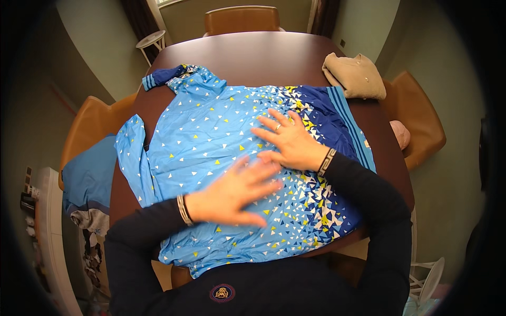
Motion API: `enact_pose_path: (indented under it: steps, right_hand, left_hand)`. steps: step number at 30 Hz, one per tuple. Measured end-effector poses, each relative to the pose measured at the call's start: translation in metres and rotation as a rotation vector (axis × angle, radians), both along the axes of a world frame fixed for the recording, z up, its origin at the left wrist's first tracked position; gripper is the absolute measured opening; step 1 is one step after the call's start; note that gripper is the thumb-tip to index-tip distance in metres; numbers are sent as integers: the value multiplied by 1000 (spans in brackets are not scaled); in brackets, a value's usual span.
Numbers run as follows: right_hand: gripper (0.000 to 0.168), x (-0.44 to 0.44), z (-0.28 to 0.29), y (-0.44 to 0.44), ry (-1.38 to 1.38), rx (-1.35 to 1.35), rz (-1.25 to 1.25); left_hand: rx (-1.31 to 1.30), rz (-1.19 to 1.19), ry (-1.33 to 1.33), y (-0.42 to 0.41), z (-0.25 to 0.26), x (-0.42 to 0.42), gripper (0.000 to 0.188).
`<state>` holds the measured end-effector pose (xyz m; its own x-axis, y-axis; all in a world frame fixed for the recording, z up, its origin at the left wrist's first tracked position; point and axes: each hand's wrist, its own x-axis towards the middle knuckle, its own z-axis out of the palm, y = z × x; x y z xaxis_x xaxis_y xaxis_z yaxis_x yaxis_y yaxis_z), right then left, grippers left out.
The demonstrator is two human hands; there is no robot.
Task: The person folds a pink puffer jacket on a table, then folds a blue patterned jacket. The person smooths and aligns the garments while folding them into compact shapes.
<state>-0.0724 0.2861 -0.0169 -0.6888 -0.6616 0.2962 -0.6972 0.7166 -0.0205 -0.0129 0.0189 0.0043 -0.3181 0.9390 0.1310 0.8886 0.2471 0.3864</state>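
Note:
A light-blue jacket (205, 138) printed with white and yellow triangles lies spread on the dark wooden table (245, 55). Its dark-blue, striped hem (348, 122) points to the right, and one sleeve (162, 77) with a navy end and striped cuff stretches to the far left. The hood or another sleeve (132, 146) lies at the left. My right hand (288, 140), fingers spread and wearing a ring, rests on the middle of the cloth. My left hand (237, 193) is blurred, fingers apart, over the near half; whether it touches the fabric I cannot tell.
A folded beige knit garment (354, 77) sits at the table's far right corner. Brown chairs stand at the far end (242, 20), left (95, 118) and right (419, 118). Blue clothing (89, 175) hangs over the left chair. White stools (152, 39) stand far left and near right.

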Motion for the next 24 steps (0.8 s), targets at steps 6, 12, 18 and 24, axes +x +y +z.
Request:
enact_pose_path:
  steps: [6, 12, 18, 24]
  right_hand:
    - [69, 14, -28, 6, -205, -72, -47]
    - [71, 99, -6, 64, -213, -7, -86]
    - [71, 139, -8, 138, -166, 52, -394]
    - [70, 172, -1, 141, -328, 28, -485]
  left_hand:
    - [-193, 621, 198, -102, -49, -118, 82]
    - [-234, 582, 152, -101, -30, -89, 81]
    - [-248, 561, 191, -126, -34, -71, 86]
    - [-250, 321, 201, -101, -29, -17, 93]
